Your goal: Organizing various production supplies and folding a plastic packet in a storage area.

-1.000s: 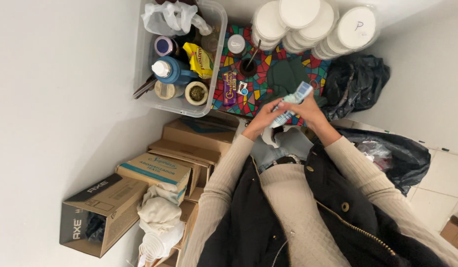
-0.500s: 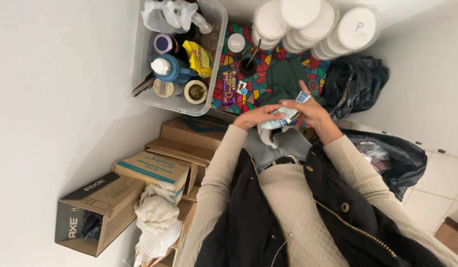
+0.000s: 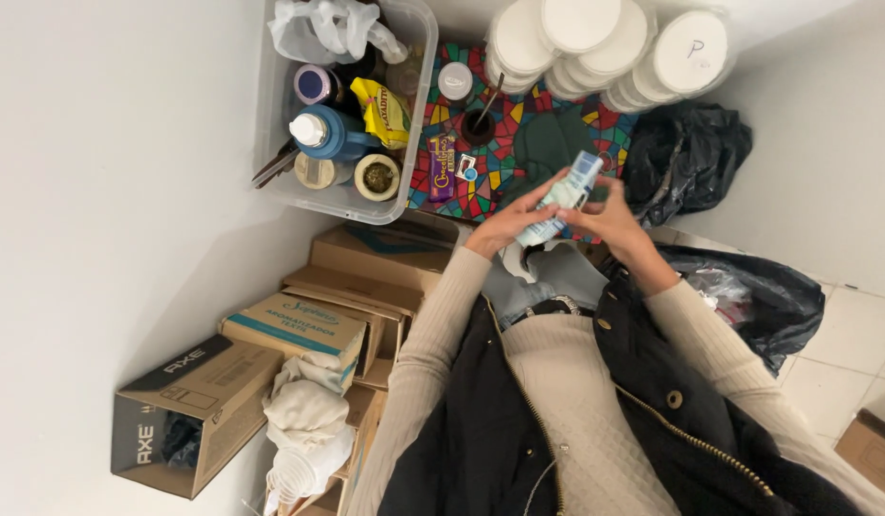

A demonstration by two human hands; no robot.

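- Over the mosaic bench (image 3: 505,158), both hands grip a pale blue tube (image 3: 560,199): left hand (image 3: 507,222) low, right hand (image 3: 615,218) beside.
- Clear bin (image 3: 270,162) of bottles sits left.

One head-worn camera looks steeply down, close above the hands (image 3: 562,215).

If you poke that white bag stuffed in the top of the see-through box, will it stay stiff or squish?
The white plastic bag would probably squish: it is crumpled and knotted, with soft folds. It looks light for its size, so a push might slide it across the bottles beneath it in the clear bin. It seems unlikely to roll or break.
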